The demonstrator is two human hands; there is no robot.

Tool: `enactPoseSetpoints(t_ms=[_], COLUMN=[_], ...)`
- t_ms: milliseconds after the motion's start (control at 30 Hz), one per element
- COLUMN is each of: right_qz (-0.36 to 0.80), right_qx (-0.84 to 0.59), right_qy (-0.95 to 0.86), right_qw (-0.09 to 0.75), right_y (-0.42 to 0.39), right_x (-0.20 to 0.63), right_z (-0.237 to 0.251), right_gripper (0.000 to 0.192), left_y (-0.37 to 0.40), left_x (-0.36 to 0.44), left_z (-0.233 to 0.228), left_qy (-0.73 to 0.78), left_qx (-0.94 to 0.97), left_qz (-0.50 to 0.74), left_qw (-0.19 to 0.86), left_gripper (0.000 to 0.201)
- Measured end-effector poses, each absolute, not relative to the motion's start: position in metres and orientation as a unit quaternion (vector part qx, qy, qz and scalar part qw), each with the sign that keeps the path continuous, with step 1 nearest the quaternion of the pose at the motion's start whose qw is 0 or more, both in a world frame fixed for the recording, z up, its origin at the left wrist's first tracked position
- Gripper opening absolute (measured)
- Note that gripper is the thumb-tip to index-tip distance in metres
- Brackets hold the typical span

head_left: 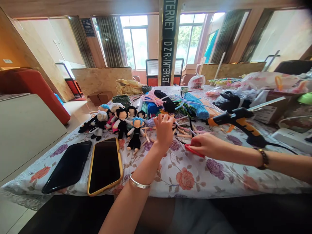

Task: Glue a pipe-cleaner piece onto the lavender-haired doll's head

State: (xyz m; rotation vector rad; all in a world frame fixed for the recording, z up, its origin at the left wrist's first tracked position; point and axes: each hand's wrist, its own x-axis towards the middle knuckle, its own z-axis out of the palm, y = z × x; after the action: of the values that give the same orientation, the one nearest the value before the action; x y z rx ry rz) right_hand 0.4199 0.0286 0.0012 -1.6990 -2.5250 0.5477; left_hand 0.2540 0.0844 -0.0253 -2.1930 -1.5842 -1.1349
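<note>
Closest to you, at the near edge of the floral tablecloth (185, 182), lie two phones face up: a yellow-cased phone (105, 165) and, just to its left, a black phone (67, 167). Beyond the yellow-cased phone, your left hand (163, 130) is raised off the cloth with its fingers curled in, pinching what looks like a short pale stick between the fingertips; the piece itself is too small to make out clearly. Your right hand (207, 145) rests low on the cloth, further right, closed around the red handles of a pair of scissors (193, 150) whose blades point toward your left hand. The scissors are in your right grip, just below and right of the pinched piece, with the two hands near but not touching. The likely slip here is the blade tips closing on your left fingertips, since the piece is short and held right at the cut. A second risk is your right forearm brushing the glue gun (237, 122), which lies just behind it with its cord trailing right; if it is hot, a nudge could burn you or tip it into the loose cut sticks (181, 129). Up and left of the yellow-cased phone, a row of small dolls (117, 122) lies well clear of the blades.
</note>
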Motion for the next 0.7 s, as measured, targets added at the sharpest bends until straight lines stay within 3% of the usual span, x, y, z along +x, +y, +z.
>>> enactPoseSetpoints(t_ms=[67, 167, 400, 700], right_qz=[-0.005, -0.099, -0.087, -0.084], right_qx=[-0.555, -0.538, -0.520, -0.534], right_qy=[-0.832, -0.835, -0.848, -0.841], right_qw=[-0.022, -0.060, -0.059, 0.013], right_y=[0.018, 0.006, -0.004, 0.015], right_x=[0.414, 0.406, 0.397, 0.404], right_z=[0.003, 0.000, -0.005, -0.014], right_gripper=[0.039, 0.040, 0.035, 0.025], left_y=[0.085, 0.085, 0.084, 0.083], left_x=[0.254, 0.254, 0.254, 0.257], left_z=[-0.025, -0.026, -0.024, -0.021], left_qy=[-0.537, -0.535, -0.526, -0.501], left_qx=[-0.743, -0.744, -0.745, -0.750], left_qz=[-0.386, -0.387, -0.402, -0.431], left_qw=[0.105, 0.102, 0.081, 0.030], left_gripper=[0.020, 0.020, 0.017, 0.007])
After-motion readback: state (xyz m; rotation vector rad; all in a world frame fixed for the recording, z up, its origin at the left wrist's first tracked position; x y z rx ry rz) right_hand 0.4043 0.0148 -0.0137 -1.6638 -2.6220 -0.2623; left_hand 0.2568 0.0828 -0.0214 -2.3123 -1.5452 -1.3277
